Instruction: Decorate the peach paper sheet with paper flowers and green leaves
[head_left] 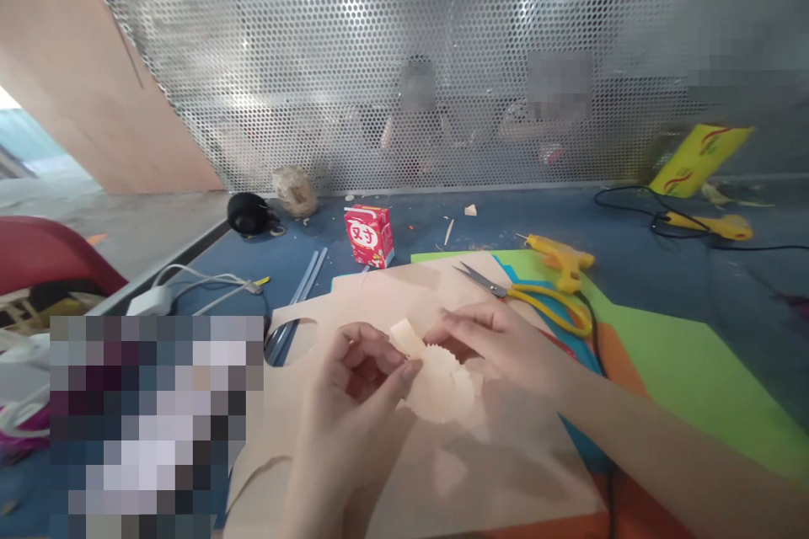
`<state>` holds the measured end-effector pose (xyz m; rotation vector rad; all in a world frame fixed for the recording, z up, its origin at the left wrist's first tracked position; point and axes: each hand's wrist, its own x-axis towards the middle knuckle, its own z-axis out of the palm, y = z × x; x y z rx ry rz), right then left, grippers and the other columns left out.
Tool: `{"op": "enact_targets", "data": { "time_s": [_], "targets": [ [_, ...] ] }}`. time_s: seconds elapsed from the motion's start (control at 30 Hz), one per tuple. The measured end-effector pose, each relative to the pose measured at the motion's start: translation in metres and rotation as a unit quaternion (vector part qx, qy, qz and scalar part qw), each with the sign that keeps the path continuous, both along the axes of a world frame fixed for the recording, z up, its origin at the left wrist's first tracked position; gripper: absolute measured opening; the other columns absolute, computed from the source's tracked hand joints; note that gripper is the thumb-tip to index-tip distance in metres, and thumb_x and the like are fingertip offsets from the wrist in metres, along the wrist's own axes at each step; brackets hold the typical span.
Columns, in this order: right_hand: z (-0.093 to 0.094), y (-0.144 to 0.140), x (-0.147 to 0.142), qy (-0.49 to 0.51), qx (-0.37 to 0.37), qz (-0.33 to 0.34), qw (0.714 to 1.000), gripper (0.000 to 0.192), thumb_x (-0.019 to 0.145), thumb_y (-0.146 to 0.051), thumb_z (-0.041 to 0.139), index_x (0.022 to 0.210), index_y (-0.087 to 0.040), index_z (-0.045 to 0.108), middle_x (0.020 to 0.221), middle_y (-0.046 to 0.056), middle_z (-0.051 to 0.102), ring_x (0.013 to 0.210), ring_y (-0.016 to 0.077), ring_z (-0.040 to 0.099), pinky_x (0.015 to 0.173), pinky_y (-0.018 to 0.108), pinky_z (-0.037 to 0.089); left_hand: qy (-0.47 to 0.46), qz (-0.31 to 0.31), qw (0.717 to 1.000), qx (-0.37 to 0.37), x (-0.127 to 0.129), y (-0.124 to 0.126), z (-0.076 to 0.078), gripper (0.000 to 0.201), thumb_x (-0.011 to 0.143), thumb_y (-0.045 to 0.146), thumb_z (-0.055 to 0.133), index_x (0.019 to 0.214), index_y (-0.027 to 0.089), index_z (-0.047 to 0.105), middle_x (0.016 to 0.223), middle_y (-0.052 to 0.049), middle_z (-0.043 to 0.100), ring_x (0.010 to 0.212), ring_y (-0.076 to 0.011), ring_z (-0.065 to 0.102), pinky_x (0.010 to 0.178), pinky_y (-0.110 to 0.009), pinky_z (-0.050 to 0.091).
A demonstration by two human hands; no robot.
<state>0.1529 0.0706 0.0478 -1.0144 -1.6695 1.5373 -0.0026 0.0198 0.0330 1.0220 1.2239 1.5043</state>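
Note:
A cream paper piece with a round, jagged-edged body (442, 392) and a short strip (408, 337) at its top is between my hands. My left hand (357, 379) pinches its left side between thumb and fingers. At the upper right edge, my right hand (490, 341) holds it with bent fingers, the tips partly hidden behind the paper. Beneath lies a large cream paper sheet (297, 404) with cut-out edges. Scissors with yellow handles (549, 303) rest just beyond my right hand, blades spread.
A yellow glue gun (562, 261) lies beyond the scissors, its cord running down beside my right forearm. Green sheets (701, 379) spread right. A red drink carton (368, 236) stands behind, near clear glue sticks (307, 282). White cables (208, 278) lie left. A perforated metal panel (354, 59) borders the back.

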Motion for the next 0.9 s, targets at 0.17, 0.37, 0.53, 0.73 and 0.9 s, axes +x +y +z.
{"op": "enact_targets", "data": {
  "time_s": [0.17, 0.37, 0.53, 0.73, 0.9],
  "targets": [
    [-0.002, -0.002, 0.0, 0.032, -0.021, 0.071, 0.997, 0.015, 0.078, -0.032, 0.061, 0.083, -0.021, 0.071, 0.077, -0.001, 0.066, 0.076, 0.0114, 0.059, 0.067, 0.021, 0.045, -0.004, 0.005, 1.0, 0.003, 0.003, -0.001, 0.003, 0.023, 0.064, 0.014, 0.069, 0.072, 0.018, 0.048, 0.061, 0.008, 0.054, 0.052, -0.0035, 0.05, 0.05, -0.013, 0.042],
    [-0.006, -0.002, 0.001, 0.016, -0.025, 0.048, 0.998, 0.012, 0.077, -0.026, 0.062, 0.085, -0.023, 0.071, 0.081, -0.002, 0.067, 0.08, 0.0119, 0.06, 0.068, 0.022, 0.045, 0.041, -0.005, 0.999, -0.016, -0.002, -0.001, -0.004, 0.023, 0.065, 0.022, 0.069, 0.083, 0.018, 0.055, 0.067, 0.005, 0.058, 0.052, -0.0059, 0.053, 0.048, -0.016, 0.042],
    [-0.007, 0.0, -0.001, 0.021, -0.046, 0.04, 0.998, 0.011, 0.075, -0.024, 0.063, 0.084, -0.021, 0.069, 0.082, -0.001, 0.066, 0.078, 0.0111, 0.059, 0.07, 0.022, 0.044, 0.065, -0.023, 0.997, -0.023, -0.005, -0.001, -0.01, 0.018, 0.069, 0.022, 0.067, 0.083, 0.019, 0.057, 0.06, 0.005, 0.06, 0.054, -0.0063, 0.054, 0.052, -0.015, 0.042],
    [-0.005, -0.001, -0.001, 0.018, -0.071, 0.037, 0.997, 0.009, 0.075, -0.023, 0.064, 0.083, -0.02, 0.067, 0.081, -0.002, 0.066, 0.077, 0.0104, 0.06, 0.068, 0.021, 0.045, 0.079, -0.015, 0.996, -0.029, -0.005, -0.001, -0.009, 0.018, 0.068, 0.023, 0.067, 0.083, 0.019, 0.057, 0.059, 0.005, 0.06, 0.053, -0.0067, 0.053, 0.05, -0.015, 0.04],
    [-0.003, -0.002, 0.001, -0.016, -0.057, 0.035, 0.998, 0.014, 0.076, -0.022, 0.062, 0.089, -0.02, 0.067, 0.089, 0.0, 0.068, 0.085, 0.013, 0.062, 0.073, 0.023, 0.046, 0.062, 0.014, 0.997, -0.038, -0.001, -0.004, -0.002, 0.018, 0.066, 0.024, 0.068, 0.08, 0.018, 0.058, 0.057, 0.004, 0.059, 0.053, -0.0072, 0.052, 0.05, -0.015, 0.04]
  ]
}}
